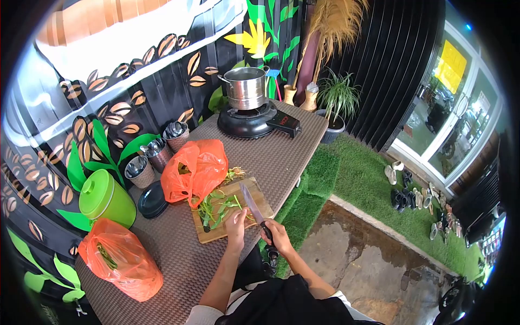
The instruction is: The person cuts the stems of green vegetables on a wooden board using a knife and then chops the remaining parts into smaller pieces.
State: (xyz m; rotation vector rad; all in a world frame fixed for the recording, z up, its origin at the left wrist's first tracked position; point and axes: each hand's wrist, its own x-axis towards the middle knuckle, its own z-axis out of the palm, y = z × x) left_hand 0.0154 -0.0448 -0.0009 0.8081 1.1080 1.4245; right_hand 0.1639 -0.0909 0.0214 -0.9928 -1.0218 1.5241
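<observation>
My right hand (278, 236) is closed round the black handle of a knife (252, 205), whose blade points up and left over a wooden cutting board (260, 196). Beside it, my left hand (236, 225) is closed at the board's near edge, with green stems (236, 201) at its fingertips. Leafy greens (208, 210) lie on the left part of the board. An orange plastic bag (196, 169) stands against the board's far left corner, with roots (234, 173) showing next to it.
A steel pot (245, 89) sits on a portable stove (246, 122) at the table's far end. Along the left are cutlery holders (140, 172), dark plates (153, 200), a green lidded bucket (108, 199) and a second orange bag (121, 262).
</observation>
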